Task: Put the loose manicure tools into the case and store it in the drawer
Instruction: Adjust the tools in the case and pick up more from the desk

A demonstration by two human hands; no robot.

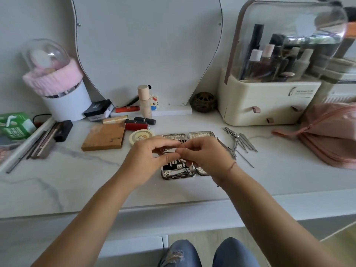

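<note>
- Head cam: the silver case [201, 135] lay open flat on the marble table [77, 180], both halves facing up. A few tools sat in the black insert of its left half.
- Both hands hovered right over the case. The left hand [152, 157] and right hand [204, 155] met fingertip to fingertip, each pinching an end of one small metal tool [170, 150]. It looked like a clipper, but honestly I couldn't tell for sure.
- Fingers on both hands were curled in narrow around that tool, not spread.
- The rest of the loose tools [238, 141] sat in a scattered pile just right of the case, flat on the table.
- Further right of the case was a pink bag [331, 135]. Behind the case and to the right stood a cream organizer [265, 105] with its little drawers closed.
- Left of the case: a round tin [141, 136] just beside it, then a wooden block [104, 139], with lipsticks [136, 126] behind those.
</note>
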